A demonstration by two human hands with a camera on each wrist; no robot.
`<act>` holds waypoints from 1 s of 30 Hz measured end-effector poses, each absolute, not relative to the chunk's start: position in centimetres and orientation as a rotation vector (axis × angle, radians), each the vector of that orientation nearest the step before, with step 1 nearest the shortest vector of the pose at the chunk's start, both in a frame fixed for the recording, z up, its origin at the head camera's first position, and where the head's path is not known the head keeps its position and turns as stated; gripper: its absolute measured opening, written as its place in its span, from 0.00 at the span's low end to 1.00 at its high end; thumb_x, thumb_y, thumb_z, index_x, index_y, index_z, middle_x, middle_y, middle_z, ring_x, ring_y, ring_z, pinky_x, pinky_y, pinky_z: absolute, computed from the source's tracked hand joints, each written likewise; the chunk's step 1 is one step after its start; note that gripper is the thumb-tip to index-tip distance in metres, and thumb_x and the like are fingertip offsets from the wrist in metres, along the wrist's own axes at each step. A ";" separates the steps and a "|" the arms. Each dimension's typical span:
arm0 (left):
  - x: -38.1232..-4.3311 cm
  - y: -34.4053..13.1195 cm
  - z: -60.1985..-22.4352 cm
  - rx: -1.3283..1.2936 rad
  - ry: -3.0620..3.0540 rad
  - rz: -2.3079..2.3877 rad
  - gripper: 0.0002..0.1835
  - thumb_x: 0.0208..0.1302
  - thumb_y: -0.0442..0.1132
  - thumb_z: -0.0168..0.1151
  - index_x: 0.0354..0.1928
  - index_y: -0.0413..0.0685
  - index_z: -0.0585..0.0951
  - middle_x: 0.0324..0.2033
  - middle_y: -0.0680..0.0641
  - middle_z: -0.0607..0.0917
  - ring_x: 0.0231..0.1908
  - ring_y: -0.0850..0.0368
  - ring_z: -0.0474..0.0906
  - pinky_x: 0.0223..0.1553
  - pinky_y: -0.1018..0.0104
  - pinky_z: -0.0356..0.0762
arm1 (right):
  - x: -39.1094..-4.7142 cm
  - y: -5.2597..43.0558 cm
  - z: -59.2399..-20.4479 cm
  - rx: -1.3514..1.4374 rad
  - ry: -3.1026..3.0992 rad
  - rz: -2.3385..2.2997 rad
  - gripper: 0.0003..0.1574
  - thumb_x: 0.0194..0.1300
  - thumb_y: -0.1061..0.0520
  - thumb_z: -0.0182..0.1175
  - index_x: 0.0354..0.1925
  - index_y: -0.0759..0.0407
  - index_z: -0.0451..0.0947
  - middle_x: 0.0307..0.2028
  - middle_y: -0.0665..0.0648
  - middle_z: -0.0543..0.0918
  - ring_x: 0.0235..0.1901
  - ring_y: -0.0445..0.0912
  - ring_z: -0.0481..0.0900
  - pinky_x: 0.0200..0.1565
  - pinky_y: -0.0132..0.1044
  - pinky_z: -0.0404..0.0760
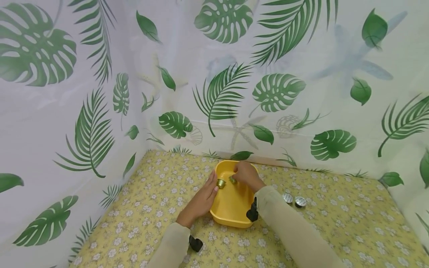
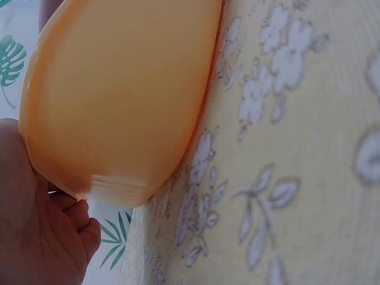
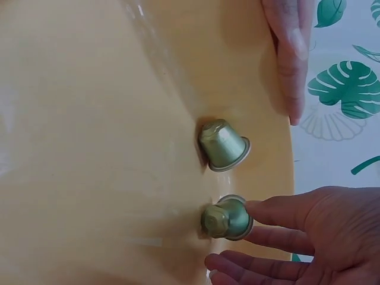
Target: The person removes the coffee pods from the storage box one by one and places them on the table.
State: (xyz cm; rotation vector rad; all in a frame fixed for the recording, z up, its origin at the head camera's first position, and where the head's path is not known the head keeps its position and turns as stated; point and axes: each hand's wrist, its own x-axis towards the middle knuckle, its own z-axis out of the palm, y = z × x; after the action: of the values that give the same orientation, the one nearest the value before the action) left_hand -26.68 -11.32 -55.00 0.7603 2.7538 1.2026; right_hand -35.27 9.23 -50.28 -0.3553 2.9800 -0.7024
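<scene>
A yellow plastic tub [image 1: 231,217] sits on the flowered cloth. My left hand [image 1: 203,197] holds its left rim; in the left wrist view, fingers [image 2: 74,219] curl at the rim. Inside lie two green coffee capsules. One capsule [image 3: 223,145] rests on its side near the tub's wall. My right hand [image 3: 309,237] reaches in over the far end and pinches the other capsule [image 3: 228,218] at its flanged end, between thumb and fingertips. In the head view that capsule [image 1: 232,179] is partly covered by the right hand.
Two more capsules [image 1: 287,198] with silvery lids up stand on the cloth [image 1: 161,208] right of the tub, beside the right forearm. A white leaf-printed sheet [image 1: 224,93] rises close behind the tub, and another side of it stands on the left.
</scene>
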 end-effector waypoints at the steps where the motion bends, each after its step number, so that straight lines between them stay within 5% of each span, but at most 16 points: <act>1: -26.7 -11.3 -55.0 0.761 2.753 1.204 0.31 0.85 0.46 0.32 0.81 0.41 0.43 0.80 0.53 0.34 0.79 0.53 0.37 0.76 0.51 0.46 | -35.3 9.3 -50.5 -0.374 2.983 -0.697 0.20 0.58 0.60 0.70 0.16 0.58 0.71 0.14 0.49 0.61 0.18 0.44 0.57 0.23 0.35 0.60; 8: -26.6 -11.3 -55.0 0.759 2.765 1.210 0.31 0.85 0.43 0.34 0.81 0.40 0.43 0.81 0.48 0.37 0.79 0.51 0.39 0.76 0.49 0.47 | -35.7 9.1 -51.1 -0.394 2.960 -0.636 0.14 0.57 0.57 0.73 0.20 0.60 0.81 0.14 0.49 0.72 0.19 0.45 0.67 0.24 0.35 0.65; 19: -26.6 -11.1 -54.7 0.764 2.768 1.193 0.31 0.85 0.43 0.34 0.81 0.39 0.44 0.80 0.47 0.36 0.79 0.49 0.39 0.76 0.48 0.47 | -35.0 8.9 -50.7 -0.428 2.974 -0.634 0.11 0.58 0.58 0.74 0.23 0.61 0.84 0.17 0.51 0.78 0.20 0.46 0.73 0.25 0.36 0.73; 30: -26.7 -11.2 -55.0 0.774 2.791 1.198 0.31 0.85 0.43 0.34 0.80 0.38 0.44 0.81 0.41 0.40 0.79 0.48 0.40 0.76 0.47 0.48 | -34.8 8.9 -50.5 -0.393 2.941 -0.634 0.10 0.59 0.61 0.72 0.22 0.60 0.83 0.16 0.51 0.76 0.19 0.46 0.71 0.24 0.35 0.69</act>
State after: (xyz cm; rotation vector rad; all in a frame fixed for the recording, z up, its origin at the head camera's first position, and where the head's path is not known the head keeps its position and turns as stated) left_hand -26.68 -11.19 -55.01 0.7742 2.7907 1.1984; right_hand -34.78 8.94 -50.52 -0.3933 2.9411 -0.6343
